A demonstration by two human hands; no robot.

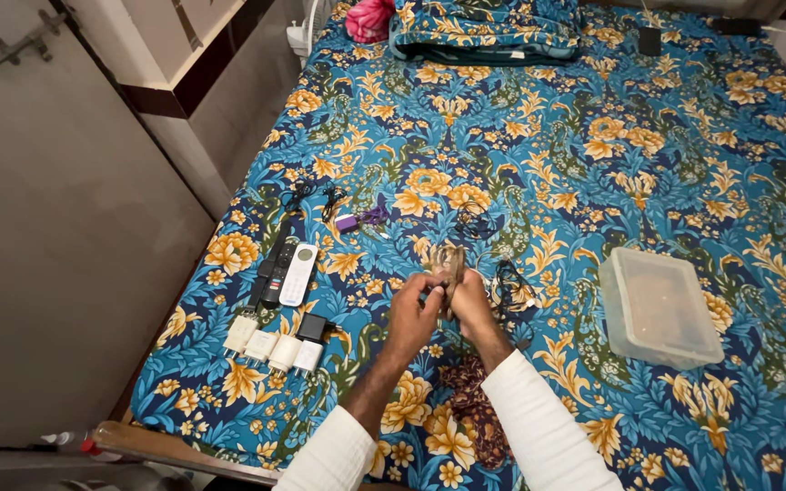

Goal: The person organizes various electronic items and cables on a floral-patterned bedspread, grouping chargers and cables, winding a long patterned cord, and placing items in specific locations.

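Note:
Both my hands meet over the blue flowered bedsheet (593, 182), near its front middle. My left hand (411, 314) and my right hand (471, 305) pinch a small brownish coiled cable (448, 264) between them, held upright just above the sheet. A loose black cable (509, 280) lies right of my right hand. Another black cable (473, 218) lies a little beyond my hands. White sleeves cover both forearms.
At the left lie remotes (288, 271), a row of white chargers (270, 347), a black adapter (311, 325), black earphones (313, 195) and a purple cable (361, 219). A clear lidded plastic box (657, 307) sits right. A folded blanket (484, 32) lies far back; a phone (649, 40) beside it.

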